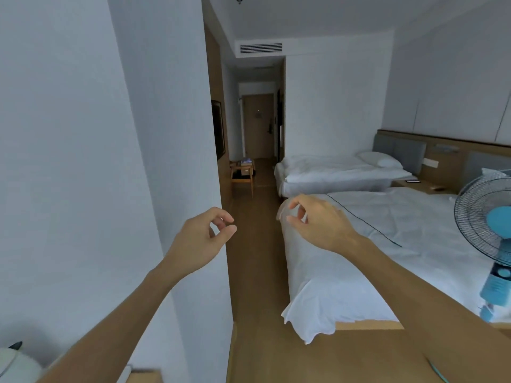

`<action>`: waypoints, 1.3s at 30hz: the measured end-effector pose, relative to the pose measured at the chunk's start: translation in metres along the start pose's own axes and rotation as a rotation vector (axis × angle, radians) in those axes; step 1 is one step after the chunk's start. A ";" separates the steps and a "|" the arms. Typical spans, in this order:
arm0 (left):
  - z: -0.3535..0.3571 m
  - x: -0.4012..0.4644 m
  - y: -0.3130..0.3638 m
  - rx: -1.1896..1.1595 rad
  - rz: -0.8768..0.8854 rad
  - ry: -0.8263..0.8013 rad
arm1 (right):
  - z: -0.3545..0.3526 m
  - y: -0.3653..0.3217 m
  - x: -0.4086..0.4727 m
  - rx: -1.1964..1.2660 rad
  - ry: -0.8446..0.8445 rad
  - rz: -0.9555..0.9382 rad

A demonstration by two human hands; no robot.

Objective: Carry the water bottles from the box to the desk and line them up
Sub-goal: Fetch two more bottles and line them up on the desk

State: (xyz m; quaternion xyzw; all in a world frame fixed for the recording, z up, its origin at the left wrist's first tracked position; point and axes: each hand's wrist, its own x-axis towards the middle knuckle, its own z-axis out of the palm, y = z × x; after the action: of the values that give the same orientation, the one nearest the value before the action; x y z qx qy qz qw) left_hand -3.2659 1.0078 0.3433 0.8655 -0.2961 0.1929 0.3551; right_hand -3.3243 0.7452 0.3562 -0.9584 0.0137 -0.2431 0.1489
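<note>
Both my hands are raised in front of me and hold nothing. My left hand (206, 239) hangs beside the corner of a white wall, its fingers loosely curled. My right hand (318, 222) hovers over the near bed's foot end, fingers loosely curled too. Far down the aisle, a small box with something bluish on top (246, 163) sits on a wooden luggage stand (242, 178); I cannot make out bottles there. No desk shows in this view.
A white wall (110, 161) juts out on the left. Two white beds (387, 230) fill the right side, leaving a narrow wooden-floor aisle (254, 258) toward the door (258, 125). A blue standing fan (492, 222) is at the right edge.
</note>
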 end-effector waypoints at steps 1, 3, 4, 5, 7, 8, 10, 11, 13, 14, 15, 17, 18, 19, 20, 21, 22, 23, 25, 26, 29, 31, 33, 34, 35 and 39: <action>0.010 0.012 -0.005 -0.002 0.006 -0.005 | 0.005 0.008 0.010 -0.006 0.003 0.001; 0.032 0.035 -0.017 -0.009 0.013 -0.025 | 0.017 0.024 0.033 -0.016 0.005 0.005; 0.044 0.047 -0.023 -0.005 0.020 -0.039 | 0.022 0.032 0.046 -0.018 0.005 0.012; 0.055 0.059 -0.030 0.008 0.029 -0.052 | 0.028 0.040 0.059 -0.019 0.007 0.020; 0.077 0.084 -0.045 0.037 0.041 -0.076 | 0.037 0.054 0.089 -0.022 0.015 0.031; 0.087 0.098 -0.053 0.044 0.046 -0.085 | 0.040 0.061 0.106 -0.025 0.019 0.033; 0.104 0.127 -0.068 0.040 0.049 -0.102 | 0.043 0.072 0.140 -0.031 0.023 0.038; 0.112 0.143 -0.074 0.037 0.051 -0.110 | 0.044 0.077 0.157 -0.035 0.032 0.043; 0.127 0.175 -0.087 0.035 0.048 -0.119 | 0.048 0.087 0.187 -0.040 0.057 0.051; 0.134 0.191 -0.093 0.030 0.045 -0.117 | 0.051 0.093 0.201 -0.039 0.066 0.052; 0.142 0.206 -0.099 0.022 0.044 -0.113 | 0.055 0.099 0.214 -0.037 0.071 0.053; 0.158 0.234 -0.112 0.003 0.038 -0.109 | 0.065 0.114 0.238 -0.025 0.080 0.060; 0.166 0.247 -0.118 -0.002 0.033 -0.107 | 0.072 0.123 0.250 -0.019 0.084 0.064; 0.174 0.261 -0.125 -0.001 0.029 -0.106 | 0.078 0.132 0.262 -0.014 0.086 0.069; 0.182 0.274 -0.132 0.003 0.027 -0.106 | 0.086 0.141 0.275 -0.010 0.087 0.078; 0.191 0.288 -0.139 0.010 0.024 -0.109 | 0.094 0.151 0.288 -0.004 0.084 0.087; 0.200 0.301 -0.146 0.019 0.020 -0.114 | 0.103 0.161 0.301 0.002 0.080 0.093; 0.209 0.315 -0.153 0.029 0.015 -0.121 | 0.112 0.172 0.314 0.007 0.076 0.098; 0.227 0.343 -0.168 0.054 0.012 -0.135 | 0.129 0.194 0.343 0.019 0.076 0.100; 0.235 0.358 -0.174 0.067 0.015 -0.140 | 0.137 0.206 0.358 0.026 0.078 0.096; 0.260 0.407 -0.191 0.085 0.037 -0.146 | 0.160 0.242 0.410 0.060 0.087 0.082; 0.277 0.438 -0.200 0.093 0.047 -0.158 | 0.174 0.265 0.446 0.080 0.087 0.072; 0.293 0.468 -0.209 0.120 0.054 -0.168 | 0.186 0.286 0.484 0.089 0.080 0.063; 0.300 0.483 -0.214 0.133 0.054 -0.171 | 0.191 0.296 0.503 0.091 0.075 0.058; 0.308 0.498 -0.220 0.142 0.048 -0.171 | 0.197 0.305 0.522 0.094 0.070 0.052; 0.334 0.552 -0.249 0.169 0.013 -0.176 | 0.224 0.337 0.594 0.138 0.037 0.045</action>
State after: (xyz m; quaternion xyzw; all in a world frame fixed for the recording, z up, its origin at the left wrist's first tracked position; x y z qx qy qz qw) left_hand -2.6490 0.6993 0.2939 0.9039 -0.3144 0.1429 0.2524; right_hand -2.6803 0.4266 0.3447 -0.9406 0.0210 -0.2578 0.2197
